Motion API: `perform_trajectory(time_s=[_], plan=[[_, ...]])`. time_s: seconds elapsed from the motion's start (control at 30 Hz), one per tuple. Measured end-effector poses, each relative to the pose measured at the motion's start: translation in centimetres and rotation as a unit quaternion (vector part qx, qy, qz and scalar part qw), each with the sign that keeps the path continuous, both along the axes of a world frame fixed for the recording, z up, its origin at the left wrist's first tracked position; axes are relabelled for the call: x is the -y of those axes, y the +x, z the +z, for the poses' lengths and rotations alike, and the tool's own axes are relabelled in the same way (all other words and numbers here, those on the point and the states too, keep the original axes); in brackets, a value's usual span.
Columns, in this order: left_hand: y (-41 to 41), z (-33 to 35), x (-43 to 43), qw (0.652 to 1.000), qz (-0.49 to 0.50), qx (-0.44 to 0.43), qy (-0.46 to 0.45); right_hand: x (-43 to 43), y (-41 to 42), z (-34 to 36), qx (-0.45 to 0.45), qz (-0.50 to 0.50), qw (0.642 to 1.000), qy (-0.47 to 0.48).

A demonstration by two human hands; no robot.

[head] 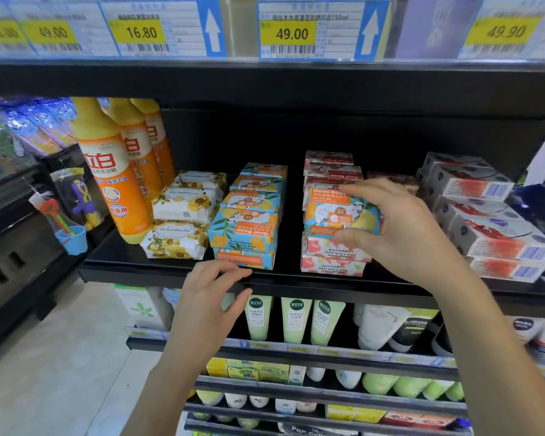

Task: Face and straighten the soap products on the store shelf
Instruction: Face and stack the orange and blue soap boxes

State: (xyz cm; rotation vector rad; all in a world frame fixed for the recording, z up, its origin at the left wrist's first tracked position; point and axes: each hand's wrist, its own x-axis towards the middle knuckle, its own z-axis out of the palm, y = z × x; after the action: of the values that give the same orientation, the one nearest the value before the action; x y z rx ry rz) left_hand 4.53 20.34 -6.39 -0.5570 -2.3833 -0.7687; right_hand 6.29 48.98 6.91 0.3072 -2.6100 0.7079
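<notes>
My right hand (400, 225) grips an orange-and-blue Goat Soap box (337, 212) between thumb and fingers, holding it on top of a stack of pink pomegranate soap boxes (331, 262). A stack of matching orange-and-blue Goat Soap boxes (249, 228) stands to the left, its labels upside down. White floral-wrapped soaps (180, 221) are piled further left. My left hand (211, 297) hovers with relaxed fingers at the black shelf's front edge (132, 273), just below the blue stack, holding nothing.
Orange detergent bottles (117, 177) stand at the shelf's left end. Grey-and-red soap boxes (491, 225) are stacked at the right. Price tags (293, 33) hang from the shelf above. Green tubes (296, 319) line the shelf below.
</notes>
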Motion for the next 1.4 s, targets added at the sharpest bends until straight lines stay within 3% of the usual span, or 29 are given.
perform_trajectory(time_s=[0.4,0.5,0.6,0.8,1.07,1.4], plan=[[-0.2,-0.6,0.9,1.0,0.016,-0.01,0.014,4.2,0.9,-0.3,-0.092,0.046,0.995,0.014],[-0.4,-0.9,2.1,0.999,0.029,-0.027,-0.004,7.9,1.0,0.1,-0.069,0.098,0.993,0.002],[-0.6,-1.0,3.2,0.998,0.037,-0.043,-0.025,11.3,0.0,0.1,-0.004,0.119,0.992,0.047],[-1.1,-1.5,4.2,0.999,0.034,-0.031,-0.028,14.4,-2.9,-1.6,0.088,0.051,0.986,0.131],[-1.2,-1.9,4.2,0.999,0.003,-0.032,0.024,14.9,-4.3,-2.6,0.061,-0.016,0.986,0.156],[-1.2,-2.1,4.0,0.999,0.014,-0.033,0.02,15.0,-4.9,-2.4,0.065,-0.018,0.985,0.161]])
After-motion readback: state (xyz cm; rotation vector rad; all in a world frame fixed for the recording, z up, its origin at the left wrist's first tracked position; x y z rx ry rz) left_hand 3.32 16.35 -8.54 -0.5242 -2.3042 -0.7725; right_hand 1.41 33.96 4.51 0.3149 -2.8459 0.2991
